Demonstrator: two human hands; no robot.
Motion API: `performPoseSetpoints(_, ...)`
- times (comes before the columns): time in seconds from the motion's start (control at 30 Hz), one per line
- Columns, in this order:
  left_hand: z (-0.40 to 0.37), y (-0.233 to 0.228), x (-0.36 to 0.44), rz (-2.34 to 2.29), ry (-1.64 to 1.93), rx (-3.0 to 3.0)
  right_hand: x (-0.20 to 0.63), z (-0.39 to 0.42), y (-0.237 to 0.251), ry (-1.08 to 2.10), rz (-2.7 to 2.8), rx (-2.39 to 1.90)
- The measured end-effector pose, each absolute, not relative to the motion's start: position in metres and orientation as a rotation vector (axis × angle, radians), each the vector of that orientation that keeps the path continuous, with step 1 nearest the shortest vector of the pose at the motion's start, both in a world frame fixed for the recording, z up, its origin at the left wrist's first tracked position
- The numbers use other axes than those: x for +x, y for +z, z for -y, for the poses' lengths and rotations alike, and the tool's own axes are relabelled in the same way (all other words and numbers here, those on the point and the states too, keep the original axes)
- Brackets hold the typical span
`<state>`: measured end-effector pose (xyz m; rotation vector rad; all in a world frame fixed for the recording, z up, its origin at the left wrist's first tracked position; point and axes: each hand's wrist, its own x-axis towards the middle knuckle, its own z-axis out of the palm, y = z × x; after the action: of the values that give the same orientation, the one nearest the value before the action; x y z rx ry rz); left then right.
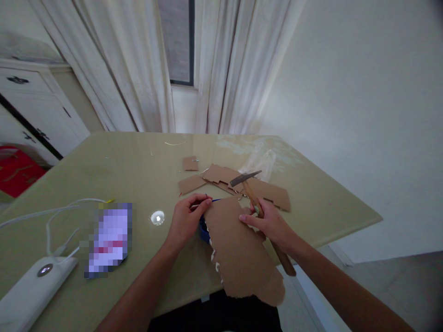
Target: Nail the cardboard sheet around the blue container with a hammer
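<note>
A wooden-handled hammer (254,196) is in my right hand (273,223), its metal head up and its handle slanting down to the right. The thumb of that hand also presses on a torn piece of brown cardboard (238,249), which slopes towards me over the table edge. My left hand (188,214) is closed in a pinch at the cardboard's far left corner. A tiny dark tip shows by its fingertips, too small to name. Under the cardboard's left edge lies a blue round object (204,230), mostly hidden.
More torn cardboard pieces (221,174) lie beyond my hands, beside a clear plastic bag (263,159). On the left of the glossy table (138,161) are a white power strip (38,286) with cables and a blurred-out phone-like screen (112,235). A wall (363,115) stands on the right.
</note>
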<state>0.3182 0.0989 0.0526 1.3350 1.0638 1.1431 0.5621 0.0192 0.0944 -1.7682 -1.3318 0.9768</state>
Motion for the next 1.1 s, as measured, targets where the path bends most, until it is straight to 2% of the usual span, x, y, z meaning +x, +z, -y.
performPoseSetpoints(0.37, -0.100, 0.048, 0.316, -1.026, 1.193, 1.030, 0.544, -0.018, 0.083, 1.160, 0.899, -1.557)
performPoseSetpoints(0.6, -0.100, 0.049, 0.319, -1.009, 1.199, 1.104, 0.535, -0.017, 0.071, 1.201, 0.728, -1.532)
performPoseSetpoints(1.1, -0.101, 0.047, 0.317, -1.093, 1.212, 1.284, 0.521, -0.019, 0.065, 1.145, 0.787, -1.523)
